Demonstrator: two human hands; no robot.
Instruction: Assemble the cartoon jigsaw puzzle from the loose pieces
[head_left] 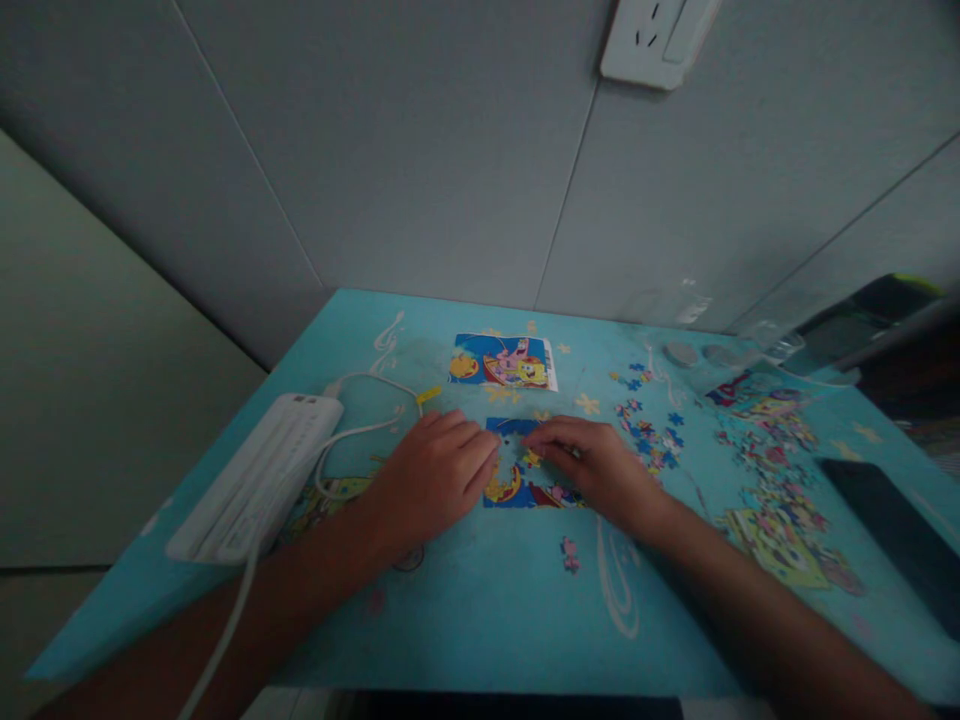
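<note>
A partly assembled jigsaw puzzle [502,490] lies flat on the table, with blue edges, yellow parts and a gap in its middle. My left hand [442,470] rests at its left edge, fingers curled and pressed together; anything under the fingertips is hidden. From the right, my right hand [589,455] reaches over the puzzle with thumb and fingers bent in a pinch at a small yellow puzzle piece [532,458]. Just behind the puzzle is a reference picture card [502,361] with cartoon figures. A loose pink puzzle piece [570,554] lies in front.
Loose blue pieces [649,435] and a larger heap of mixed pieces [780,470] spread to the right, beside a black phone [892,530]. At left sits a white power strip [259,475] with a cable [367,428]. Clear plastic containers [772,345] stand at the back right.
</note>
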